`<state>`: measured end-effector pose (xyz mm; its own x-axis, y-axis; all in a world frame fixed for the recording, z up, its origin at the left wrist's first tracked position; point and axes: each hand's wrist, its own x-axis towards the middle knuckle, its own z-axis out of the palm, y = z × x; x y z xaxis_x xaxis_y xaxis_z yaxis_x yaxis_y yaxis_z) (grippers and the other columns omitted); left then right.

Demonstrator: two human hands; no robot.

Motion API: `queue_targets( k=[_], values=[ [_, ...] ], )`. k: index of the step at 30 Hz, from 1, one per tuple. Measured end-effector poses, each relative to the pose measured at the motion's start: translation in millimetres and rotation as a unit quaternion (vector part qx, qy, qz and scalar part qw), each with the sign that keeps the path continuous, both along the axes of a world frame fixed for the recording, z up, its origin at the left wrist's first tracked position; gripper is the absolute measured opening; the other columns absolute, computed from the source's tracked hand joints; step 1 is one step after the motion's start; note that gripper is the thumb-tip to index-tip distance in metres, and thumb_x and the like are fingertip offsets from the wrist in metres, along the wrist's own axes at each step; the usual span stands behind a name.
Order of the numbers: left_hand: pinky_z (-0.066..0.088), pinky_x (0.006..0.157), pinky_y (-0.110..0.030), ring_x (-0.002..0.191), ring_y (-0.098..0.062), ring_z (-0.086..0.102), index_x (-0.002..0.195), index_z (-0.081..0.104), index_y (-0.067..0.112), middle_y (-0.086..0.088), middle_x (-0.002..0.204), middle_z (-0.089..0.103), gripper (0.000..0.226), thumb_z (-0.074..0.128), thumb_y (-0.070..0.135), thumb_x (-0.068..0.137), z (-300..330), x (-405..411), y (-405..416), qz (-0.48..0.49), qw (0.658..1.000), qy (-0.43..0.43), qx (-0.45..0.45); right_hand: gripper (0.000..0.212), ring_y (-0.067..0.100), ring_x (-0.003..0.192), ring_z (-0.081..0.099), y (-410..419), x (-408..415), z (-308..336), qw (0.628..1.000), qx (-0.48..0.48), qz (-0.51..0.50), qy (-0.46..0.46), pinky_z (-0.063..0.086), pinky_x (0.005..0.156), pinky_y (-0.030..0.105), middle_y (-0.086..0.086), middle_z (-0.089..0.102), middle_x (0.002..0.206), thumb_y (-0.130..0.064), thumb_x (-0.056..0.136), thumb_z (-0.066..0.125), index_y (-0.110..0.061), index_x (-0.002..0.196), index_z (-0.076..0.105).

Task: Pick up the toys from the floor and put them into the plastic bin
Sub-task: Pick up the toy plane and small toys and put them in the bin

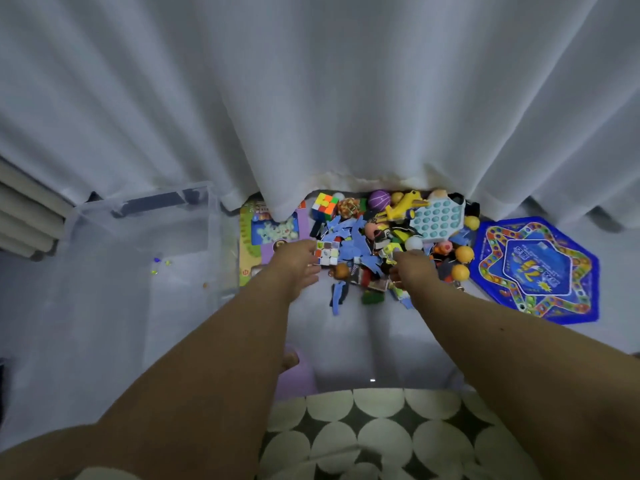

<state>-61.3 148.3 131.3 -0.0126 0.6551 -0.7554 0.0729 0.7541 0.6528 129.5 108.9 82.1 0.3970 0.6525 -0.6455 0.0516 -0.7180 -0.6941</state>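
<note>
Hands first. Our left hand (297, 263) reaches into the toy pile, and its fingers touch a small white cube (326, 252) with colored squares. The fingers look curled at the cube's near side, but we cannot tell if they really grip it yet. Our right hand (414, 268) is down on the pile too, knuckles up, on top of little yellow and green bits. Its fingers bend down into the toys, so we cannot tell what it pinches, if anything.

We think this is the grabbing step — both hands are at the pile and nothing is lifted. Next we need a good hold on the cube, and then a swing over to the left.

Around the hands lies the toy pile (388, 244): blue puzzle bits, orange balls, a bright cube (325, 205), a pale pop-bubble toy (438, 220). A blue game mat (536, 271) lies to the right. A flat game box (266, 237) lies to the left, part under the curtain (311, 98).

The plastic bin (138, 258) is clear and stands just left of the box — only a few tiny beads sit inside it.
</note>
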Motion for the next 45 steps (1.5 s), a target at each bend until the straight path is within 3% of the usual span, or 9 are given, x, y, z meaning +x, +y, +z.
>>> queue_targets(
  k=[5, 7, 10, 19, 29, 33, 38, 41, 45],
  values=[
    [0.038, 0.062, -0.027, 0.065, -0.016, 0.041, 0.075, 0.051, 0.016, -0.004, 0.075, 0.043, 0.024, 0.044, 0.017, 0.098, -41, 35, -7, -0.086, 0.993, -0.026, -0.072, 0.04, 0.029, 0.097, 0.052, -8, 40, -20, 0.985, -0.035, 0.055, -0.157, 0.045, 0.086, 0.038, 0.019, 0.055, 0.114, -0.02, 0.086, 0.063, -0.002, 0.119, 0.051],
    [0.043, 0.068, -0.028, 0.074, -0.02, 0.049, 0.087, 0.055, 0.016, -0.007, 0.083, 0.049, 0.02, 0.041, 0.022, 0.1, -51, 47, -1, -0.074, 0.991, -0.053, -0.1, 0.059, 0.034, 0.115, 0.047, -6, 50, -30, 0.971, -0.021, 0.081, -0.224, 0.041, 0.095, 0.038, 0.019, 0.046, 0.128, -0.023, 0.08, 0.071, -0.009, 0.131, 0.044],
    [0.04, 0.103, -0.045, 0.129, -0.042, 0.042, 0.14, 0.041, 0.005, -0.026, 0.139, 0.043, 0.048, 0.043, 0.031, 0.1, -68, 64, 4, -0.051, 0.985, -0.109, -0.125, 0.076, 0.036, 0.126, 0.038, 9, 60, -45, 0.944, 0.009, 0.152, -0.294, 0.036, 0.104, 0.039, 0.017, 0.031, 0.14, -0.025, 0.075, 0.076, -0.019, 0.14, 0.037],
    [0.039, 0.101, -0.048, 0.135, -0.037, 0.037, 0.145, 0.034, 0.016, -0.017, 0.148, 0.035, 0.049, 0.043, 0.035, 0.1, -107, 104, 23, 0.003, 0.973, -0.173, -0.151, 0.075, 0.043, 0.129, 0.028, 48, 54, -107, 0.834, -0.055, 0.379, -0.398, 0.048, 0.091, 0.048, 0.016, -0.004, 0.155, -0.012, 0.083, 0.064, -0.03, 0.144, 0.024],
    [0.04, 0.103, -0.049, 0.13, -0.04, 0.042, 0.145, 0.036, 0.024, -0.015, 0.146, 0.037, 0.049, 0.045, 0.039, 0.099, -128, 116, 35, 0.039, 0.966, -0.193, -0.168, 0.061, 0.045, 0.115, 0.042, 73, 58, -119, 0.869, -0.035, 0.33, -0.366, 0.048, 0.086, 0.047, 0.018, 0.021, 0.138, -0.024, 0.078, 0.073, -0.016, 0.129, 0.04],
    [0.044, 0.1, -0.045, 0.1, -0.03, 0.059, 0.102, 0.063, 0.016, -0.012, 0.106, 0.06, 0.028, 0.05, 0.04, 0.096, -127, 121, 40, 0.03, 0.961, -0.21, -0.177, 0.064, 0.041, 0.106, 0.05, 64, 58, -109, 0.881, 0.03, 0.33, -0.338, 0.046, 0.084, 0.041, 0.02, 0.034, 0.128, -0.026, 0.077, 0.074, -0.013, 0.13, 0.041],
    [0.047, 0.09, -0.048, 0.097, -0.029, 0.064, 0.105, 0.066, 0.014, -0.012, 0.103, 0.069, 0.041, 0.048, 0.049, 0.093, -121, 128, 42, 0.096, 0.925, -0.326, -0.173, 0.063, 0.03, 0.096, 0.05, 52, 43, -87, 0.909, 0.156, 0.268, -0.279, 0.039, 0.074, 0.032, 0.015, 0.047, 0.112, -0.031, 0.07, 0.08, -0.008, 0.119, 0.05],
    [0.058, 0.072, -0.038, 0.075, -0.025, 0.072, 0.098, 0.065, 0.012, -0.01, 0.084, 0.074, 0.041, 0.04, 0.045, 0.096, -122, 130, 43, 0.112, 0.918, -0.363, -0.115, 0.061, 0.027, 0.105, 0.051, 46, 39, -79, 0.921, 0.193, 0.254, -0.225, 0.04, 0.082, 0.035, 0.009, 0.053, 0.114, -0.032, 0.07, 0.077, -0.01, 0.121, 0.051],
    [0.058, 0.068, -0.04, 0.077, -0.027, 0.07, 0.108, 0.06, 0.009, -0.014, 0.096, 0.068, 0.035, 0.04, 0.036, 0.096, -126, 130, 43, 0.126, 0.914, -0.376, -0.086, 0.067, 0.024, 0.117, 0.046, 40, 42, -76, 0.914, 0.2, 0.275, -0.219, 0.033, 0.098, 0.039, 0.005, 0.052, 0.124, -0.044, 0.072, 0.056, -0.018, 0.134, 0.046]
  ],
)
